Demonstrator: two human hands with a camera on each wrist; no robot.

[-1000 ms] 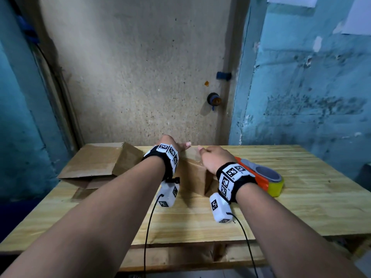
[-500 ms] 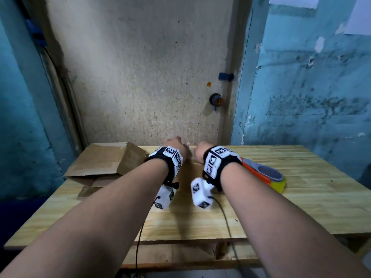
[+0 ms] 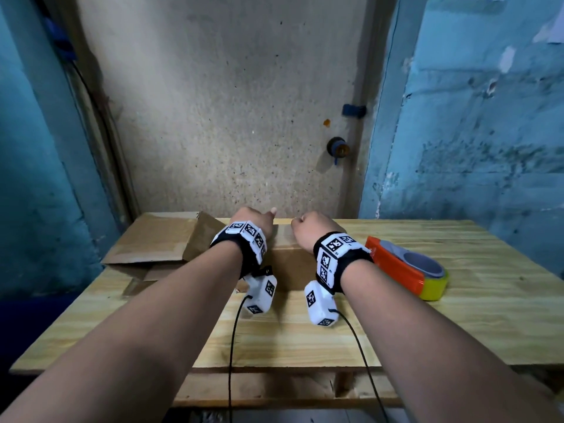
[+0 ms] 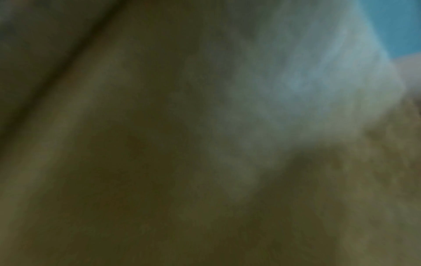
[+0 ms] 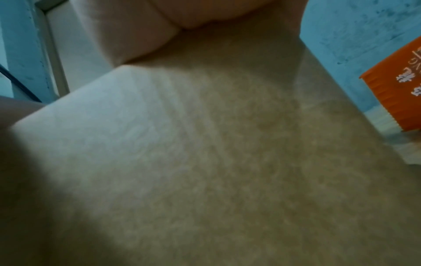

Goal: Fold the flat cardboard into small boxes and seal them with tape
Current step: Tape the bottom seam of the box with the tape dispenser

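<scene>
A brown cardboard box [image 3: 290, 264] stands mid-table between my wrists. My left hand [image 3: 253, 219] rests on its top at the far edge, knuckles up and thumb sticking out; its fingers curl down behind the edge, out of sight. My right hand [image 3: 311, 227] sits beside it on the same edge with its fingers curled over the cardboard. In the right wrist view, a cardboard panel [image 5: 205, 153] fills the frame, with fingers [image 5: 136, 27] against its top. The left wrist view is a blur of brown cardboard [image 4: 159, 162]. An orange and yellow tape dispenser [image 3: 406, 270] lies just right of my right wrist.
Flat and half-folded cardboard [image 3: 155, 239] lies at the table's back left corner. The wooden table [image 3: 305, 340] ends close to a beige wall panel [image 3: 229, 117], with blue walls on both sides. The dispenser's orange body [image 5: 398, 93] shows beside the box.
My right hand has come off the box's right side and up onto its far top edge beside the left hand. Both hands have reached farther toward the wall.
</scene>
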